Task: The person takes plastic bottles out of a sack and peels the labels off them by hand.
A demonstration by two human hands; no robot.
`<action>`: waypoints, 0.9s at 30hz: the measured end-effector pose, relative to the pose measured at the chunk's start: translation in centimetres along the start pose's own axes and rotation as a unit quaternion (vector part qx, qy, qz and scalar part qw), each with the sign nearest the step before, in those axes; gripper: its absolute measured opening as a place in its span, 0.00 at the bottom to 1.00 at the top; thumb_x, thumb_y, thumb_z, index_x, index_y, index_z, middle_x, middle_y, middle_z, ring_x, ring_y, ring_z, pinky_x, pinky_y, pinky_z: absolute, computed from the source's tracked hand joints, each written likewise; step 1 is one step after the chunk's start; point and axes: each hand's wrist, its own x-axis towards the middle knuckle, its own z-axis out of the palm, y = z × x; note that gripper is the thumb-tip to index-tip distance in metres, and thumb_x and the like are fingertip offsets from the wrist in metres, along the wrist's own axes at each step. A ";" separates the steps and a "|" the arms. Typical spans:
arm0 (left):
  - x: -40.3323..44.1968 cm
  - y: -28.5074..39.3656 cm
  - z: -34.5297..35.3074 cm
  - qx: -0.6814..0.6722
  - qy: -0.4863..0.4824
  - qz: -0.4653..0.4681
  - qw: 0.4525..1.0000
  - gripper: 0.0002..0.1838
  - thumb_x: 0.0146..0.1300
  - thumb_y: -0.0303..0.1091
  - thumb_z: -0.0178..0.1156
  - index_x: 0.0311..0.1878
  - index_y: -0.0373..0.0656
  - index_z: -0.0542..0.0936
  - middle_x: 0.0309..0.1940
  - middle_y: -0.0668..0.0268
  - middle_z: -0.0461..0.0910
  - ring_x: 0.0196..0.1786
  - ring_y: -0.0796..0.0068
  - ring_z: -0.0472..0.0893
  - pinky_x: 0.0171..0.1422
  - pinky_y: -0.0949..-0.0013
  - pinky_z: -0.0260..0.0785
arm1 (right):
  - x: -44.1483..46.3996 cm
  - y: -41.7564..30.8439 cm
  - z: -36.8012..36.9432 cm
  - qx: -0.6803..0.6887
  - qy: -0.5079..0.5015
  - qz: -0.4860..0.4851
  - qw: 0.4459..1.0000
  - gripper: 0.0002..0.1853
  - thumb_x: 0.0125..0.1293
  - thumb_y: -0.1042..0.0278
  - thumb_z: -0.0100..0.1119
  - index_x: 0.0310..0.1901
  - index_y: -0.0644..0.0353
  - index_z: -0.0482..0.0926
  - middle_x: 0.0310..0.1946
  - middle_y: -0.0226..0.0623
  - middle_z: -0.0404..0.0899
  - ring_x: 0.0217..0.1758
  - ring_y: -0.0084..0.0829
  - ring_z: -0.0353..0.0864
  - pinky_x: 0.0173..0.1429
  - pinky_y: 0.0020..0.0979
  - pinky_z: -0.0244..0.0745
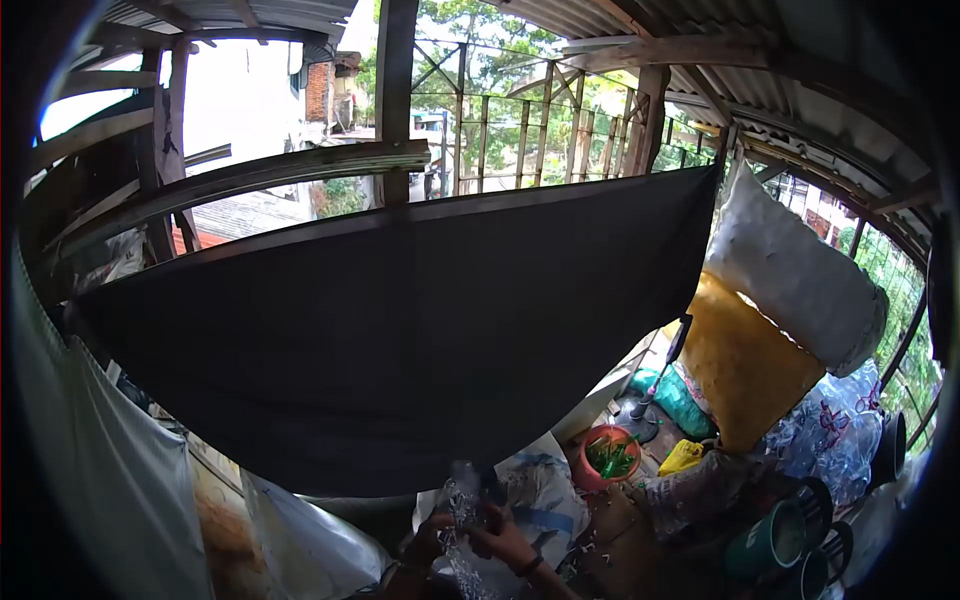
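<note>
At the bottom of the head view a clear plastic bottle [463,500] stands roughly upright between my two hands. My left hand [428,538] is closed around its left side, partly in shadow. On the other side my right hand [506,542], with a dark band at the wrist, has its fingers bent against the bottle. Whether the right fingers also hold something small is too dark to make out. Beneath and behind the hands lies a white sack [545,490] with a blue stripe. More clear plastic shows below the hands, blurred.
A dark cloth [420,340] hangs across the middle. To the right are an orange-red tub [607,458] with green bottles, a yellow sack [745,360], a white sack [790,265], a bag of clear bottles [825,425] and green buckets [768,540]. Scraps litter the floor [615,540].
</note>
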 end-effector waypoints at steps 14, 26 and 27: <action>-1.2 4.8 1.4 0.150 0.008 0.037 0.988 0.30 0.56 0.42 0.60 0.59 0.35 0.71 0.50 0.63 0.78 0.54 0.71 0.77 0.62 0.66 0.67 | 0.1 -5.6 3.9 -0.035 -0.031 0.046 0.998 0.24 0.57 0.52 0.70 0.41 0.67 0.77 0.24 0.33 0.80 0.21 0.23 0.79 0.25 0.25 0.74; -7.2 8.2 -3.8 -0.018 0.143 0.175 0.974 0.15 0.55 0.35 0.58 0.43 0.36 0.74 0.36 0.60 0.78 0.45 0.67 0.77 0.56 0.69 0.67 | 5.2 -1.1 15.5 -0.407 -0.025 -0.237 0.882 0.24 0.61 0.46 0.59 0.51 0.56 0.76 0.30 0.44 0.83 0.33 0.40 0.85 0.39 0.37 0.79; -7.9 8.3 -5.3 -0.019 0.145 0.172 0.974 0.15 0.55 0.35 0.58 0.43 0.36 0.74 0.36 0.60 0.78 0.45 0.67 0.77 0.56 0.69 0.67 | 4.7 -1.3 16.1 -0.406 -0.027 -0.234 0.883 0.24 0.61 0.46 0.59 0.51 0.56 0.76 0.30 0.44 0.83 0.33 0.40 0.85 0.39 0.37 0.79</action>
